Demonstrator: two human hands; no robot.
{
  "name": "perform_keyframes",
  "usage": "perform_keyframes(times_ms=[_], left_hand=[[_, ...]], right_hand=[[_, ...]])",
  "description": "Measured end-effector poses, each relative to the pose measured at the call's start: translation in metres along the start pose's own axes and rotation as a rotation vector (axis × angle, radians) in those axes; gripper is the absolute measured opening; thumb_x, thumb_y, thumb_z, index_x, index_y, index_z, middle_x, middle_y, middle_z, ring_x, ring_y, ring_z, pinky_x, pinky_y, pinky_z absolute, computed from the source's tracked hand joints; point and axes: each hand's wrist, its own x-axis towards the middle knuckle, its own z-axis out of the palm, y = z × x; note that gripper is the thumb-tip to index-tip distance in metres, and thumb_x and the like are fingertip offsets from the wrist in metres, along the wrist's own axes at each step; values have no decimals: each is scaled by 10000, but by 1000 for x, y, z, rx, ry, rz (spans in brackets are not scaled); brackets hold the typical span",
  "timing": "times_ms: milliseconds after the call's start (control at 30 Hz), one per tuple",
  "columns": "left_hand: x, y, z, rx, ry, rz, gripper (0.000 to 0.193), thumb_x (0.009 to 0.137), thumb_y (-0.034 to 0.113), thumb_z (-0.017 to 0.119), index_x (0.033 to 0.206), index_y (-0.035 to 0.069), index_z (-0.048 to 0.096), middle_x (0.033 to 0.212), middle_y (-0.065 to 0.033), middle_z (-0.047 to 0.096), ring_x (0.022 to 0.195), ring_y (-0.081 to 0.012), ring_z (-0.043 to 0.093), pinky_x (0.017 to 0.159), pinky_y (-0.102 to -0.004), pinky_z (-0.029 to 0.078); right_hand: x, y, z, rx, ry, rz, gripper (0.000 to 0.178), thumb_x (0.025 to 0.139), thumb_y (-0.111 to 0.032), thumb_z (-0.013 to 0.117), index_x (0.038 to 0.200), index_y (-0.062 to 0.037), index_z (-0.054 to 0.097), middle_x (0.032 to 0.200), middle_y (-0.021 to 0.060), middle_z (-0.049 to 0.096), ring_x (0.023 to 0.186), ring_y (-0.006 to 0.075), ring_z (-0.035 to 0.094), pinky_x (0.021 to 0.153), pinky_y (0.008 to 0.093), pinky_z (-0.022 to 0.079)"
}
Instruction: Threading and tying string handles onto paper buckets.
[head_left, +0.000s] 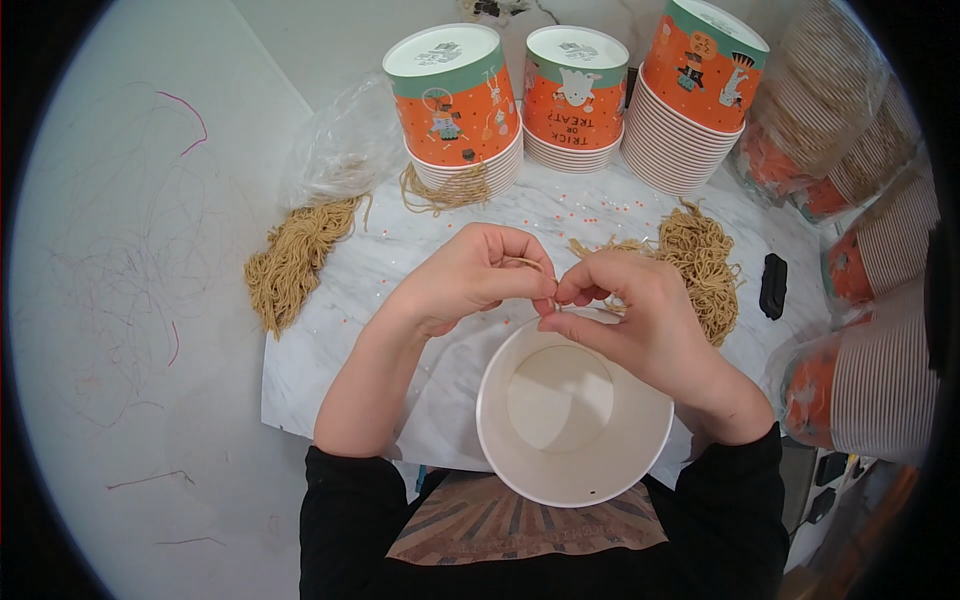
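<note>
A white paper bucket stands tilted at the table's near edge against my body, its open mouth facing up and a small dark hole showing near its rim. Above its far rim my two hands meet. My left hand is closed, pinching a tan cord that runs between its fingers. Fingertips of my right hand are pinched on the same cord, touching the left fingertips. Most of the cord is hidden by the fingers. Just beyond my right hand lies a loose heap of tan cords.
Orange and green stacked paper buckets stand upside down at the back. A bundle of tan cords and a clear plastic bag lie left. Bagged bucket stacks line the right side, near a small black object. Orange specks dot the marbled table.
</note>
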Motion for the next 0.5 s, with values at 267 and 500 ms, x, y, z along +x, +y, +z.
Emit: perform_keyframes(times_ms=[267,500], left_hand=[[0,-2,-2,6,-10,7,133,880,177,760,941,67,715,864,8,741,743,-7,646,537,-178,328],[1,-2,-4,-26,-33,3,130,886,195,761,958,100,709,885,39,740,733,22,613,523,-176,285]], right_hand=[[0,1,3,50,32,51,185,863,-175,812,902,-13,732,805,107,717,717,235,708,608,342,566],[0,3,4,69,62,38,117,866,-90,764,899,0,697,824,115,713,744,247,720,627,348,566]])
